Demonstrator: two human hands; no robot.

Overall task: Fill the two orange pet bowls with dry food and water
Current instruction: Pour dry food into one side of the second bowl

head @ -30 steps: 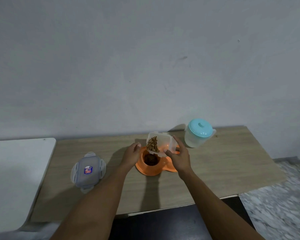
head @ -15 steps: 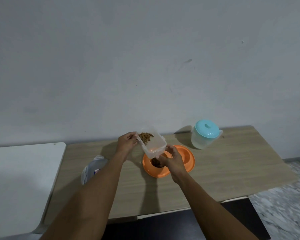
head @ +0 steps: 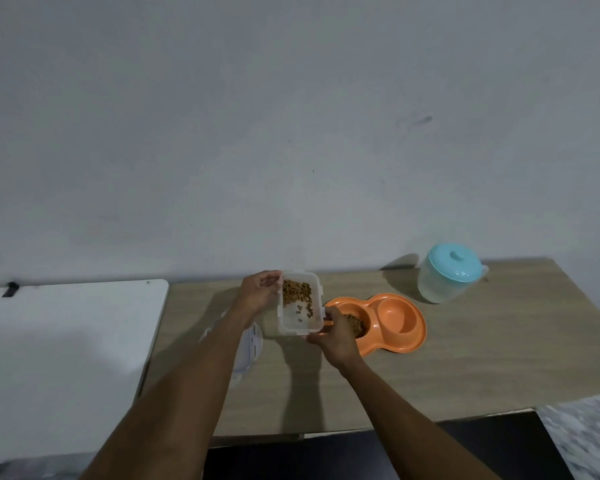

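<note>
The orange double pet bowl (head: 406,341) lies on the wooden table (head: 465,358). Its left well holds brown dry food (head: 355,323); its right well (head: 394,315) looks dry. Just left of the bowl I hold a clear plastic food container (head: 300,303), now nearly level, with kibble gathered at its far end. My left hand (head: 258,294) grips its far left corner. My right hand (head: 333,336) grips its near right corner, partly covering the bowl's left well. A clear water jug with a teal lid (head: 447,277) stands at the back right.
The container's lid (head: 250,351) lies on the table under my left forearm, mostly hidden. A white table (head: 66,341) adjoins the wooden one on the left. A grey wall runs right behind both tables. Marbled floor shows at the lower right.
The container was tipped over the left well pouring kibble; it has swung back to near level and shifted left of the bowl. The camera view shifted, so the bowl appears further right.
</note>
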